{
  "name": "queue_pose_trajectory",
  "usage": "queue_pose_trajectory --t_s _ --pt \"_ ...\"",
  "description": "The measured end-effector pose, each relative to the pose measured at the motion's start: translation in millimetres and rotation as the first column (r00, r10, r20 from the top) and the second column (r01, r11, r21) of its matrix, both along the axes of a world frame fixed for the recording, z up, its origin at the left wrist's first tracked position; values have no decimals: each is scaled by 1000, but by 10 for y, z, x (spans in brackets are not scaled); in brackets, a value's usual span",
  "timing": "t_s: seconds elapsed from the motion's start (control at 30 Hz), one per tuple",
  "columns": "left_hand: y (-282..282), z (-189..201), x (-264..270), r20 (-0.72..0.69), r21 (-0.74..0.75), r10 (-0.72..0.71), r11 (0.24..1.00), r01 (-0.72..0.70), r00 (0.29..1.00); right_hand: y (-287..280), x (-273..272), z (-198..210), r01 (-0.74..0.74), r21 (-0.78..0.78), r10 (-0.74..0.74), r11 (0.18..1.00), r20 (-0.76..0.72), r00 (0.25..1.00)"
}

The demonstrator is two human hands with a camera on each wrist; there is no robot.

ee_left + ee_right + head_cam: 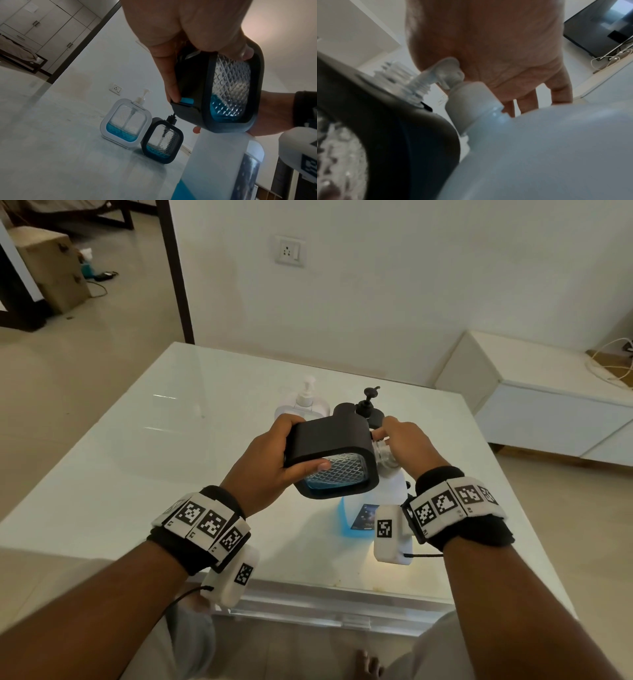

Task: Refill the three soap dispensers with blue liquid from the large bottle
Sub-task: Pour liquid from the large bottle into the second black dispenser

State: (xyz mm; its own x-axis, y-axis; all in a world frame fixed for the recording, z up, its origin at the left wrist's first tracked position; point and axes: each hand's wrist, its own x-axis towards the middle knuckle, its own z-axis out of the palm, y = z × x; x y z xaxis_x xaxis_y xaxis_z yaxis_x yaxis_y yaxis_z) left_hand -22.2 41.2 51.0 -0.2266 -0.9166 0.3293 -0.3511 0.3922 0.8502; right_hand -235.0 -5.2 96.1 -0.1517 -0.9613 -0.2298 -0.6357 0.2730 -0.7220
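Note:
My left hand grips a black-framed dispenser and holds it tilted above the table, a little blue liquid pooled at its low end. Its bare threaded neck lies against the nozzle of the large white bottle's pump. The palm of my right hand rests on that pump head, fingers hanging straight behind it. The large bottle stands under both hands, blue liquid low inside. Behind stand a white-framed dispenser and a second black one, both upright with pumps on.
Everything is on a glossy white table whose near edge is at my knees. A low white cabinet with cables sits to the right, with a dark screen above it. The wall with a socket is behind the table.

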Motion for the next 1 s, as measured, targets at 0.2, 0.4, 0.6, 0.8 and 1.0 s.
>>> queue_pose_trajectory --t_s 0.2,0.4,0.6,0.8,1.0 --pt "-10 6 1 2 2 7 1000 -7 1000 -6 3 17 32 -17 -31 999 55 998" --pt "-33 -2 -4 9 5 6 1000 -6 1000 -13 -19 80 20 -29 -18 999 75 997" --pt "-28 -15 -7 4 -2 12 1000 -12 1000 9 -4 75 14 -39 -11 999 80 997" --pt "-26 -36 4 28 0 20 1000 -20 999 20 40 21 24 -27 -22 999 55 998" --pt "-26 -21 -9 36 -12 7 1000 -7 999 20 44 38 6 9 -6 1000 59 998"
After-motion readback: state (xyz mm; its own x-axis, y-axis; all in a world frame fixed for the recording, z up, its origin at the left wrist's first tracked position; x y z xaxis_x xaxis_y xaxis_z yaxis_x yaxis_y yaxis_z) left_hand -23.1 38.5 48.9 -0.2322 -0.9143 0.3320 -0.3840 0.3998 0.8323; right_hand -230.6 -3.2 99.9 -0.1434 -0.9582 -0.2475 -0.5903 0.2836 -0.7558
